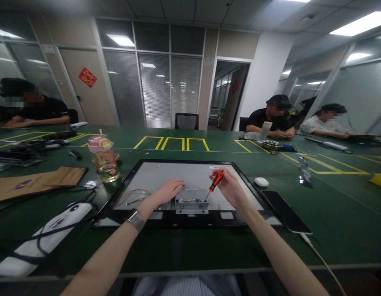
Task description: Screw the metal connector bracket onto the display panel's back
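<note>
A flat monitor panel (153, 172) lies face down on the green table, its grey metal back up inside a black frame. A small metal connector box (192, 202) sits near its front edge. My left hand (168, 191) rests on the panel beside this box, fingers curled loosely with nothing visibly in them. My right hand (229, 187) is closed on an orange-handled screwdriver (215, 181), whose tip points down at the right end of the box. Thin coloured wires (131, 196) lie on the panel's left part.
A clear drink bottle with pink lid (104, 159) stands left of the panel. A black phone (285, 211) with a white cable and a white earbud case (261, 181) lie right. Brown paper bags (36, 181) and a white pouch (45, 236) sit left. Other people sit at the far edges.
</note>
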The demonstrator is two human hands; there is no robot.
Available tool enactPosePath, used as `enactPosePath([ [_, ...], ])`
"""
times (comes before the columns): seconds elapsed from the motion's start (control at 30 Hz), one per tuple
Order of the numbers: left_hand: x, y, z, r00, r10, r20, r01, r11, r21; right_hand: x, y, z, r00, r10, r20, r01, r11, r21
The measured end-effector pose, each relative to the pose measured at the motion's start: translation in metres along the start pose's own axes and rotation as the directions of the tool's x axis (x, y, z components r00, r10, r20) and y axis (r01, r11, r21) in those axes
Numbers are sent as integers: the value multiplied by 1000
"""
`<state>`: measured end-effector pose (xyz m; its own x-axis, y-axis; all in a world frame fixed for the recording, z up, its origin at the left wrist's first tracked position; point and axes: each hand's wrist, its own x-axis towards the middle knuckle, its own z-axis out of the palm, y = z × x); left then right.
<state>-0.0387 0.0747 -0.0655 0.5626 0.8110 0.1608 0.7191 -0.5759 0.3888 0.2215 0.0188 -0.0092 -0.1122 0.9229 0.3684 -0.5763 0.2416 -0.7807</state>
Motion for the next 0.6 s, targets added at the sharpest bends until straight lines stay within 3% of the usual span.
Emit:
enactPosePath([
  [0.13, 0, 1, 0, 1000, 8, -7, -8, 1000, 6, 0, 1, 0, 1000, -27, -2, 27, 1000, -8],
  [0.6, 0, 0, 0, 1000, 10, -6, -10, 1000, 3, 1, -1, -1, 998, 60, -13, -61, 998, -21],
])
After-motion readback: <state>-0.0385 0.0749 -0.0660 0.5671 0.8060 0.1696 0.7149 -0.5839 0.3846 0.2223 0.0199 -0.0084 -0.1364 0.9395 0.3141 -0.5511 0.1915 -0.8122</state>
